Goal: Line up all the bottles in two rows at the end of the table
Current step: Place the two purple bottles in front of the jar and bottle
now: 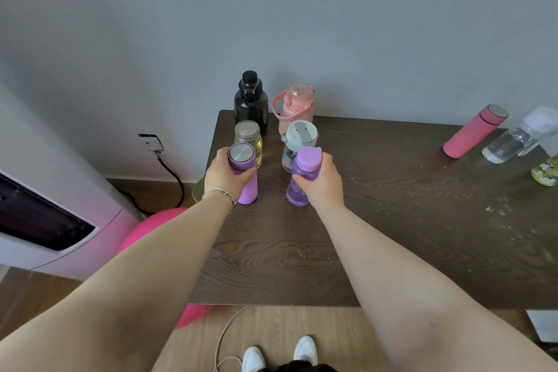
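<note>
Both hands occupied at the left end of the table (377, 220). Left hand (225, 175) wrapped around the upper body of the lilac flask (245, 172), steel-topped, base on or just at the tabletop near the left edge. Right hand (320, 183) wrapped around the purple clear bottle (302, 178) just under its cap, base likewise at the surface. Two rows forming toward the far left corner: black bottle (250, 101) then yellow jar (248, 137) in the left row; pink handled bottle (294, 106) then grey-lidded bottle (299, 142) in the right. Held pair sits next in line, one per row. Not yet placed: pink flask (474, 131), clear bottle (513, 142) and green patterned bottle (545, 170), near the far right edge. Judgement: flask rigid, smooth, likely heavier; plastic bottle light, looks empty, tips easily. Grip mid-body, set down upright, avoid nudging neighbours.
</note>
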{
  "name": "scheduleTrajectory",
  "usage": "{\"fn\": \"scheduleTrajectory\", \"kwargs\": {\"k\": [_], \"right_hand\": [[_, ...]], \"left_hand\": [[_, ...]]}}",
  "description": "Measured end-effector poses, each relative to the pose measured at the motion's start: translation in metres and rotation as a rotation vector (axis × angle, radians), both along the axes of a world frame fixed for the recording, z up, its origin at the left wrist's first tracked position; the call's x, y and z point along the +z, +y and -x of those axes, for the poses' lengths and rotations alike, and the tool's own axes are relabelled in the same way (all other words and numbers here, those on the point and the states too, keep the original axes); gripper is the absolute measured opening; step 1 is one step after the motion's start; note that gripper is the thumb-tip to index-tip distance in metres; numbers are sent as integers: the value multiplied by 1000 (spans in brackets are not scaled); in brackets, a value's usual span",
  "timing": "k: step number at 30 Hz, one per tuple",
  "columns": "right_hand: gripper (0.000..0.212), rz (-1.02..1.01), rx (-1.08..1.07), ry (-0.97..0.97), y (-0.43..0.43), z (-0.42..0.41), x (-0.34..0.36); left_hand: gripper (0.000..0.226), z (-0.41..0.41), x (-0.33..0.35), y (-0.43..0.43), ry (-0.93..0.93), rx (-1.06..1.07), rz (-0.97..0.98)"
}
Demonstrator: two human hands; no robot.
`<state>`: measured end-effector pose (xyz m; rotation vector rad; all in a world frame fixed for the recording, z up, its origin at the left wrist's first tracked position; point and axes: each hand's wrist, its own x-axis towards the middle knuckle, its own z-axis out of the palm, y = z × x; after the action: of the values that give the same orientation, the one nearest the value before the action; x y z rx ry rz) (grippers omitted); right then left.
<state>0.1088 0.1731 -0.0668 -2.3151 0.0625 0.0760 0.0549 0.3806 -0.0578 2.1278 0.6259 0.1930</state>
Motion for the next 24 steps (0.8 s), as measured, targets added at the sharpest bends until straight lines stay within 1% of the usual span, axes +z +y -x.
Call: {"fn": "scheduleTrajectory", "kwargs": {"k": [8, 17, 19, 21, 24], "right_hand": [[82, -8, 20, 32, 1, -2, 0], [84, 83, 81, 83, -4, -5, 6], [85, 116, 103, 93, -7, -3, 9], [86, 148, 135, 95, -11, 0, 12], [83, 266, 170, 64, -19, 7, 17]], "left_hand": [[72, -2, 3, -3, 4, -12, -15], [76, 1, 5, -1, 17, -65, -57], [82, 2, 8, 0, 39, -101, -151], [88, 5, 12, 1, 75, -155, -357], [87, 9, 20, -1, 103, -248, -665]]}}
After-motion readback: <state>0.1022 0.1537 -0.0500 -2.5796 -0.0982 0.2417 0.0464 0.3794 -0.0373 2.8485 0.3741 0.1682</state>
